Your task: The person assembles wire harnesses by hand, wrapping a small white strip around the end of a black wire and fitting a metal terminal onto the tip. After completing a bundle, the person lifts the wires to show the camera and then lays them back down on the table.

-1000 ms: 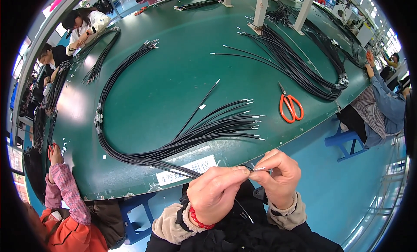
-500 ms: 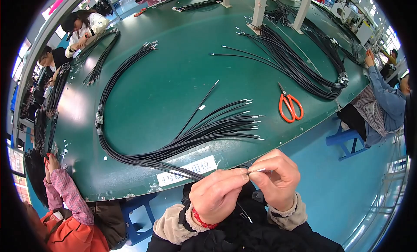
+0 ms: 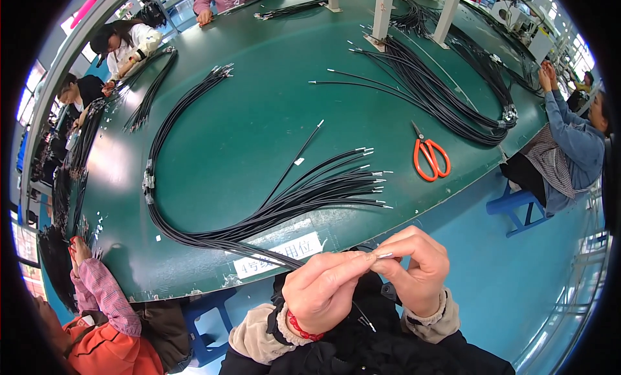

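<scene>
Just beyond the table's front edge, my left hand [image 3: 323, 291] is closed on a black cable, its thumb and fingers pinching close to the tip. My right hand [image 3: 415, 271] meets it there, thumb and forefinger pinched on the same cable's pale end [image 3: 384, 255]. The fingers cover most of that end. A bundle of black cables [image 3: 194, 236] curves over the green table, and a few of its strands run under my left hand. Below my hands, thin cable ends with pale tips [image 3: 366, 320] hang in front of my dark clothing.
Orange-handled scissors [image 3: 430, 160] lie on the green table [image 3: 272, 110], right of the fanned cable ends. Another cable bundle [image 3: 446, 94] bends at the far right by white posts [image 3: 383, 13]. A white label [image 3: 278, 255] is near the front edge. Several people work around the table.
Both hands keep their pinch at the cable end, with my right hand shifted slightly right and down. At the far edge, a person in pink now reaches to where orange scissors lay.
</scene>
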A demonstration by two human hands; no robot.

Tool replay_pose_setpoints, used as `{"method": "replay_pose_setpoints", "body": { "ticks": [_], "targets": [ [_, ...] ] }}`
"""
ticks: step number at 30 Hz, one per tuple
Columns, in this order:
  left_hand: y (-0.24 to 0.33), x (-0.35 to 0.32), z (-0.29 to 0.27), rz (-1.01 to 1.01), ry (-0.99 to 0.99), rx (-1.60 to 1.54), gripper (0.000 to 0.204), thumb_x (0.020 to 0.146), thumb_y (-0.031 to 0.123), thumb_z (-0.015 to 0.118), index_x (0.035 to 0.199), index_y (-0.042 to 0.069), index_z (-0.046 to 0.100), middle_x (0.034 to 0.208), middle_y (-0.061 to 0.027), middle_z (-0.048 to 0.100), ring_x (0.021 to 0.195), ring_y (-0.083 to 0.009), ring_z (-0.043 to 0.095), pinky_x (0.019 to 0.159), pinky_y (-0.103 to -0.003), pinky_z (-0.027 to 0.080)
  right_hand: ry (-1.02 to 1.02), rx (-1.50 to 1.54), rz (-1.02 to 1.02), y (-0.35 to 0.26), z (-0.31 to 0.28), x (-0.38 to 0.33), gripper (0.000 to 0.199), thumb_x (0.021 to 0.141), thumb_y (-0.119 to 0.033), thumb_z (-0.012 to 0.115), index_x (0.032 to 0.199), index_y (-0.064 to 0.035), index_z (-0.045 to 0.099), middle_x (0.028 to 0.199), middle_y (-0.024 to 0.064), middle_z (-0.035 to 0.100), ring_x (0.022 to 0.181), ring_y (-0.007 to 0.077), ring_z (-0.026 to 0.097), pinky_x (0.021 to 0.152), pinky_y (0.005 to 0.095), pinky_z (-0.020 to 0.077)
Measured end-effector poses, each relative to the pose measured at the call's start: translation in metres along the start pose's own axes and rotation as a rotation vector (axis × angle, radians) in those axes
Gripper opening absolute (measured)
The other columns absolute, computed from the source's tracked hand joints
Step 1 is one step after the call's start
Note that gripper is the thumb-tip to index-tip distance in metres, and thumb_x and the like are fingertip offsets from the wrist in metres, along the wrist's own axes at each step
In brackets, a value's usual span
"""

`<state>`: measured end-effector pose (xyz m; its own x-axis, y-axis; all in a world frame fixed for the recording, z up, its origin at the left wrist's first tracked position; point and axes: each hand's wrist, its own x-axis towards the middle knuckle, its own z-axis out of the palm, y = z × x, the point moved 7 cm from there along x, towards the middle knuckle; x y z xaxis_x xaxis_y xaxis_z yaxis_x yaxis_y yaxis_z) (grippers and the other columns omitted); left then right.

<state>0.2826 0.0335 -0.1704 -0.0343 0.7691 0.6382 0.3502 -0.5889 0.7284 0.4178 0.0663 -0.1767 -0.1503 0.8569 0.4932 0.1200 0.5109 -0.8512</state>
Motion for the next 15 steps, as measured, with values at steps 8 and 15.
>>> {"method": "replay_pose_setpoints", "body": {
  "ticks": [8,15],
  "targets": [
    [-0.013,0.000,0.006,-0.247,-0.043,-0.179,0.018,0.077,-0.014,0.059,0.091,-0.003,0.062,0.083,-0.0103,0.055,0.062,-0.0143,0.061,0.052,-0.021,0.050,-0.018,0.086,0.041,0.012,0.000,0.000,0.019,0.070,-0.009,0.075,0.074,-0.0011,0.058,0.070,0.0073,0.059,0.057,0.0118,0.052,0.052,0.0227,0.0401],
    [-0.027,-0.002,0.011,-0.383,-0.093,-0.380,0.017,0.078,-0.010,0.059,0.092,-0.001,0.064,0.080,-0.0090,0.058,0.060,-0.0117,0.060,0.051,-0.020,0.048,-0.055,0.277,0.109,0.032,0.006,-0.001,0.019,0.070,-0.010,0.076,0.073,-0.0019,0.059,0.070,0.0067,0.059,0.057,0.0121,0.052,0.052,0.0237,0.0393]
  ]
}}
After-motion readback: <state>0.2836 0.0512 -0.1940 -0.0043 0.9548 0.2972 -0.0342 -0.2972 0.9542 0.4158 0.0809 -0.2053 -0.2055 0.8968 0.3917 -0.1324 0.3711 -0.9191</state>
